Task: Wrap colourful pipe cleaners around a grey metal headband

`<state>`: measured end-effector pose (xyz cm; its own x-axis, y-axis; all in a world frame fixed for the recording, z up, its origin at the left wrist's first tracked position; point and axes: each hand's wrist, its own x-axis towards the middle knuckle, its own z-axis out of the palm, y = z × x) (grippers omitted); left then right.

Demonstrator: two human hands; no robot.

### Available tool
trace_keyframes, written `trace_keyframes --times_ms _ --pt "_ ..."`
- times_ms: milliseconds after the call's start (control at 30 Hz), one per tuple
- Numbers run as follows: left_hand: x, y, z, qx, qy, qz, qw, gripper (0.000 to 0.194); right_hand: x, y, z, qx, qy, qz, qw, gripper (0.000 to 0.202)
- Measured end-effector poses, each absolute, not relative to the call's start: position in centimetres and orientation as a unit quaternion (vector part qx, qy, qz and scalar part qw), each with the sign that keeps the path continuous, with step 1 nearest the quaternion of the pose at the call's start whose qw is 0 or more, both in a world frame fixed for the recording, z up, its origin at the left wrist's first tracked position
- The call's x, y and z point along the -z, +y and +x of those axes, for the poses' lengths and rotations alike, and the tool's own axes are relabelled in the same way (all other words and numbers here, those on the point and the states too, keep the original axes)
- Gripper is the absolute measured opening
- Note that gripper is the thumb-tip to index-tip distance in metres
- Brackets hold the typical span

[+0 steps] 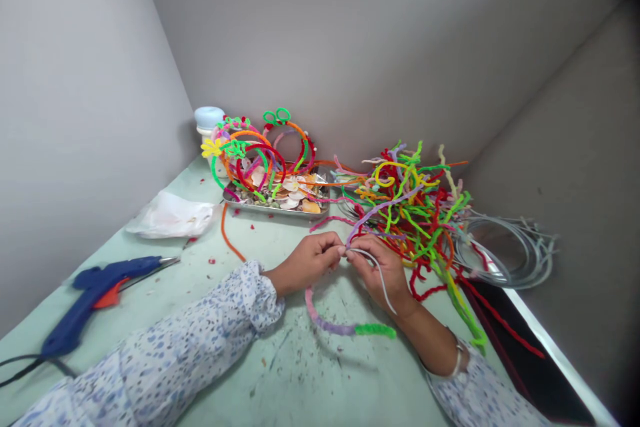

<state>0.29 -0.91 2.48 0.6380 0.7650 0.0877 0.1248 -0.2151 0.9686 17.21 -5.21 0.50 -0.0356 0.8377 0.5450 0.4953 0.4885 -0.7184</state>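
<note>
Fingertips nearly touching, my left hand (313, 259) and my right hand (384, 273) pinch at one spot above the table. A thin, bare white band (381, 272) curves from there down over my right hand. Below my left hand hangs a curved length wrapped in pink, purple and green pipe cleaner (340, 329); it seems to be the same band, but the part between is hidden by my fingers. A loose purple pipe cleaner (373, 212) runs up and right from the pinch. Exactly which strand each hand grips is partly hidden.
A metal tray (280, 211) holds shells and beads, with several pipe-cleaner hoops (255, 153) over it. Right of it lie tangled pipe cleaners (415, 207) and coiled clear tubing (520, 257). Leftward are a plastic bag (173, 217), a blue glue gun (95, 297) and a lidded jar (209, 121).
</note>
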Motion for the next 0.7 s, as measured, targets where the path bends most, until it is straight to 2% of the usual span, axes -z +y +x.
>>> trace_keyframes --times_ms 700 --pt "-1.65 -0.45 0.07 -0.285 0.310 0.735 0.531 0.023 0.03 -5.13 16.96 -0.160 -0.693 -0.504 0.491 0.004"
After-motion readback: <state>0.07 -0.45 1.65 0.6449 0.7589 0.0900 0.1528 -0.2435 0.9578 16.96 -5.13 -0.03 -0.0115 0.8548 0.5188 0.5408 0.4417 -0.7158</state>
